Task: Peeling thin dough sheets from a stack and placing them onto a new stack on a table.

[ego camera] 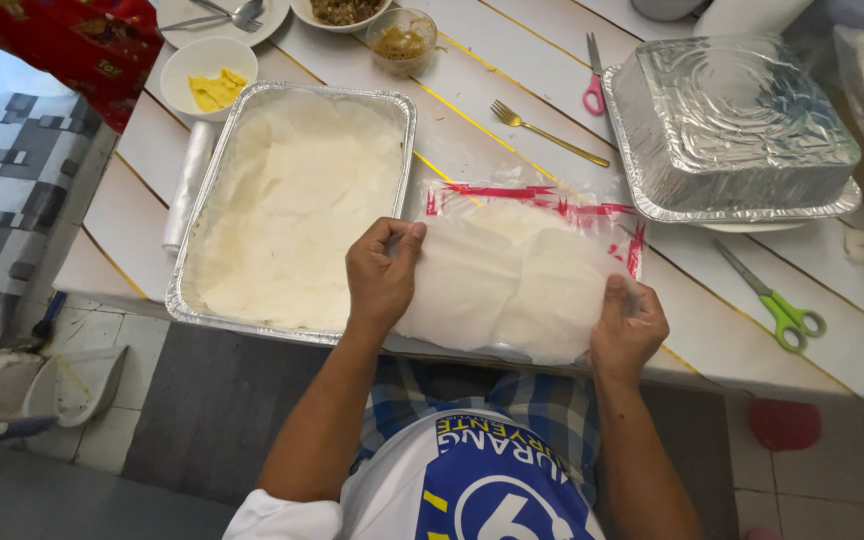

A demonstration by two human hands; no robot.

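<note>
**Wrappers in both hands at the near table edge**

Left hand (380, 275) and right hand (627, 328) each pinch the thin white wrappers (512, 285) over their plastic bag (542, 205) at the table's (132, 225) near edge. Left, the foil tray (402, 110) looks fully lined. Beyond, a fork (547, 132) lies on bare boards.

Green scissors (787, 312), pink scissors (593, 92) and a gold fork (542, 131) lie apart.
</note>
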